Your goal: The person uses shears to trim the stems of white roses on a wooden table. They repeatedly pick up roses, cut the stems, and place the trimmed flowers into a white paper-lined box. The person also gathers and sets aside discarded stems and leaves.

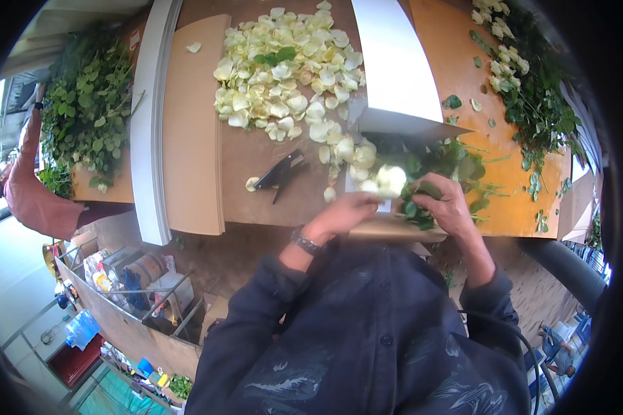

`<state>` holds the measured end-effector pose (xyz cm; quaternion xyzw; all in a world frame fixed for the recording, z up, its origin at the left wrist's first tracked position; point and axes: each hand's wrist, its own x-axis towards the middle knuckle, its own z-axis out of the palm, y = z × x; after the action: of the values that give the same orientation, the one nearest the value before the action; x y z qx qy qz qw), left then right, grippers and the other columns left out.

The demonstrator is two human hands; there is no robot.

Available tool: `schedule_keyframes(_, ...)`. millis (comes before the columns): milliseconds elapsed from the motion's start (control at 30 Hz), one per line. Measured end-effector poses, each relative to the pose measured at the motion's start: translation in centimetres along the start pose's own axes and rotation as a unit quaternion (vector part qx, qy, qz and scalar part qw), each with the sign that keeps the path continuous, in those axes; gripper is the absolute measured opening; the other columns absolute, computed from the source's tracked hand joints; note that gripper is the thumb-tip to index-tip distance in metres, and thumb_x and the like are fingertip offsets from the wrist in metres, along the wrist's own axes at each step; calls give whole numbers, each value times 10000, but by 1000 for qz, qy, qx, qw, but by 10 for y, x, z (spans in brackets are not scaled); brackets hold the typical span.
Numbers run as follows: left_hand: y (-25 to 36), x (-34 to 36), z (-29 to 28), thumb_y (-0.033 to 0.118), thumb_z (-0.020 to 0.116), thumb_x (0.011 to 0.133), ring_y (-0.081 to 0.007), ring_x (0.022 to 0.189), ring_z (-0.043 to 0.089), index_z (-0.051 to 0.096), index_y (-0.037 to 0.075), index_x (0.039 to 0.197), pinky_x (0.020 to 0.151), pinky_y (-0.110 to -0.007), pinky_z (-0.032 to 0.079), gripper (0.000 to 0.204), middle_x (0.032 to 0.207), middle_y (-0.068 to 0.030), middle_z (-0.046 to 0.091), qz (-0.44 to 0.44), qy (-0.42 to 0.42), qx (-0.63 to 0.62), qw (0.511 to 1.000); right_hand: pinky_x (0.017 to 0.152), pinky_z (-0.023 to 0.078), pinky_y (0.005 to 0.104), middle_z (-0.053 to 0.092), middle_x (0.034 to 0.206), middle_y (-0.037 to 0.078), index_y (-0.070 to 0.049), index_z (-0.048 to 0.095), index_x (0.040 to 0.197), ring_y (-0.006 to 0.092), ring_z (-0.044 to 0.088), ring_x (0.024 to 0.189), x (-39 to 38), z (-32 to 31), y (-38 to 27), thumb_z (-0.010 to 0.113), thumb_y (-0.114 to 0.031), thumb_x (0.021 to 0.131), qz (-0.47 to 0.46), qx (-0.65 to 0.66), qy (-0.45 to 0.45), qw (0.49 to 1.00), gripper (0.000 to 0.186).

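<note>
The person's two hands work near the lower edge of the table, right of the frame's centre. A white rose shows there, its pale bloom between and slightly above the hands. The right hand has its fingers closed on leafy greenery just right of the bloom; whether they pinch stem or leaf is too blurred to tell. The left hand comes in from the lower left, fingers curled and tips close to the underside of the bloom; whether they grip a petal cannot be told. A dark watch circles the left wrist.

Loose pale petals spread thickly across the upper middle of the frame, a trail of them running down toward the hands, with a few green leaves on top. Below the heap, left of the trail, lies a black stapler, its arms spread apart. Flat brown cardboard and a white stack of sheets stand along the left, and a white panel rises at upper centre-right. White roses with dark foliage lie at the upper right; leafy stems are heaped at the upper left, beside a co-worker in a reddish top.
</note>
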<state>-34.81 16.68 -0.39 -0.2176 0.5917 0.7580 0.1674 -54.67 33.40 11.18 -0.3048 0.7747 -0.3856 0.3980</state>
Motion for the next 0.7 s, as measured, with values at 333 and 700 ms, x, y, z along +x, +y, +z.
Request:
schedule_keyframes(333,8,15,-14,178,439,1124,-226,1338,593,467,59,1566,1172,-359,408,459,1493,-120,620,96,6,-211,973,856,550,479,730,940,177,-73,779,1056,397,687,970,17,43,51,866,-148,718,-46,-257,-54,964,358)
schedule_keyframes(700,-14,4,-23,130,566,1045,-163,1142,666,670,37,1346,1026,-330,513,332,1240,-87,739,100,-42,148,983,820,565,432,731,878,154,-60,769,1035,372,700,918,39,37,56,788,-153,798,-47,-189,-14,981,255)
